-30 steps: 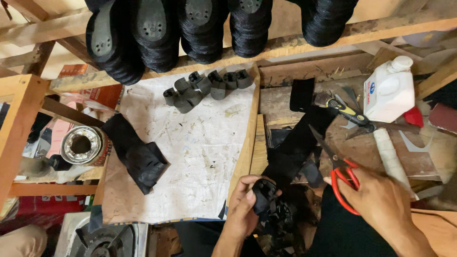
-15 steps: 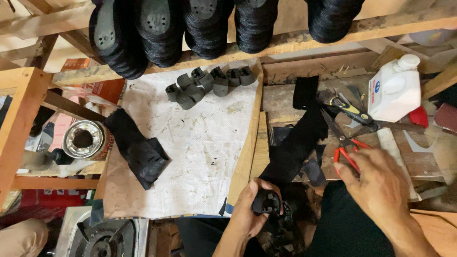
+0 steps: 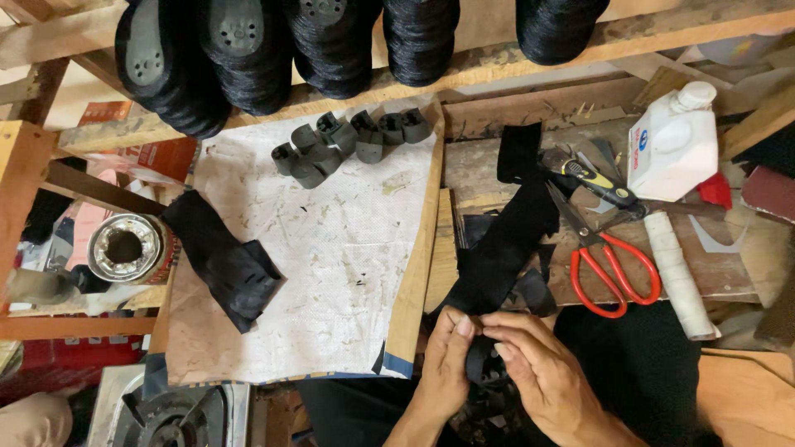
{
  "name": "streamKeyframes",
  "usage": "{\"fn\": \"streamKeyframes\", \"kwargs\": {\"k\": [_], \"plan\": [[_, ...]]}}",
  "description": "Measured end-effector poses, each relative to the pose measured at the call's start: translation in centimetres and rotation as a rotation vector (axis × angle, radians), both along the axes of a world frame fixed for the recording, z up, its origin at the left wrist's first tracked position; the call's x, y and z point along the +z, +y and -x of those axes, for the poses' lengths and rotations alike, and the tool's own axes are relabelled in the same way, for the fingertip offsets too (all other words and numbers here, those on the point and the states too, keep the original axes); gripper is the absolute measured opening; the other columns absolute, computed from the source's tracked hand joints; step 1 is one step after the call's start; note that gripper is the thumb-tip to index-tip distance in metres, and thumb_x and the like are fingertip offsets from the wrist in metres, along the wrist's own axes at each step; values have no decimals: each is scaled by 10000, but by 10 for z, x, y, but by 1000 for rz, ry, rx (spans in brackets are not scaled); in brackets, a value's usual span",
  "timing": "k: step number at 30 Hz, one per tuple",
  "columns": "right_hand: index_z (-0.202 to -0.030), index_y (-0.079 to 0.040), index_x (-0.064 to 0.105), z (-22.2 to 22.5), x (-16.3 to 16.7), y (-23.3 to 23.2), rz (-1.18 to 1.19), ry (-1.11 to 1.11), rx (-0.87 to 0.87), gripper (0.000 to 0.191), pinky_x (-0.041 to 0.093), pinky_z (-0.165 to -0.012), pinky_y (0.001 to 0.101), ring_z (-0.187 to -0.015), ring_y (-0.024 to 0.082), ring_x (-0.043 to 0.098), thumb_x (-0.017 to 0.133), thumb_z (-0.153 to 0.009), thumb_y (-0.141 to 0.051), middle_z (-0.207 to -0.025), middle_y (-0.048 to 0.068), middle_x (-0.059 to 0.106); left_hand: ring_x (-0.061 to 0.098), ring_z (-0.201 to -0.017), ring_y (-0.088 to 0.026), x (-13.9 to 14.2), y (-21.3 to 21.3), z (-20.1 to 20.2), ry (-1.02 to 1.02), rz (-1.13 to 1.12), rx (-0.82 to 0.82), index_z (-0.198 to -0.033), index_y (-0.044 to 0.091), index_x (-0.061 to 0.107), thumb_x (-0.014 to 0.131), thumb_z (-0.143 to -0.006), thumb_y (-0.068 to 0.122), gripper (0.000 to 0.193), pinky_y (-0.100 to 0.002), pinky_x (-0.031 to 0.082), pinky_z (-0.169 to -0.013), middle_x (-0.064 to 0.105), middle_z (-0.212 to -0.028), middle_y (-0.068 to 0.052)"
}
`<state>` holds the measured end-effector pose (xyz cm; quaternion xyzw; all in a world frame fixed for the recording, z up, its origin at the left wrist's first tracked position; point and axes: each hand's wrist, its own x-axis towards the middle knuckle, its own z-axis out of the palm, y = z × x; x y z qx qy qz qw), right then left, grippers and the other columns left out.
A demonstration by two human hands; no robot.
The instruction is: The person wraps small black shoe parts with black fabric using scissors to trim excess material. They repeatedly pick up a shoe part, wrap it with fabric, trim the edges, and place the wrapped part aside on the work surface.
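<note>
Left hand [image 3: 445, 358] and right hand [image 3: 542, 377] both pinch the black strip [image 3: 505, 240]; red scissors [image 3: 609, 265] lie nearby.

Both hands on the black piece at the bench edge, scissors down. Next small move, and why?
Probably press the strip's end down onto the black piece. The left hand and right hand both pinch it where the long black strip meets it, and the red scissors lie apart on the bench, so cutting looks finished.

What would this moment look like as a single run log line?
left hand: pinching black strip | right hand: on black piece | red scissors: on bench, untouched
</note>
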<state>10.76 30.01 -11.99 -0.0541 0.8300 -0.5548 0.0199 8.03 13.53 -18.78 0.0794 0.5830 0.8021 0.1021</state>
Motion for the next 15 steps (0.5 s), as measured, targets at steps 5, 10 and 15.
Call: {"fn": "streamKeyframes", "kwargs": {"k": [5, 10, 15], "plan": [[-1263, 20, 661, 1, -8, 3, 139, -7, 84, 414, 422, -1089, 366, -1316, 259, 548, 461, -1038, -264, -1375, 122, 599, 440, -844, -100, 5, 4, 1, -23, -29, 67, -944, 67, 501, 429, -1121, 258, 271, -265, 401, -801, 498, -880, -9], [-1336, -12, 624, -2, -12, -1, 107, 61, 3, 463, 435, -1134, 363, -1350, 238, 540, 466, -1046, -336, -1438, 102, 620, 469, -864, -91, 3, 8, 4, 49, -2, 101, -949, 77, 517, 417, -1097, 271, 263, -260, 420, -827, 530, -901, 1], [-1454, 39, 510, -2, -14, 2, 265, 80, 179, 631, 251, -1203, 414, -1499, 287, 368, 629, -922, -278, -1570, 152, 451, 443, -813, -98, -1, 11, 5, -137, -206, 128, -945, 73, 517, 456, -1087, 283, 260, -277, 398, -742, 516, -875, -13]]}}
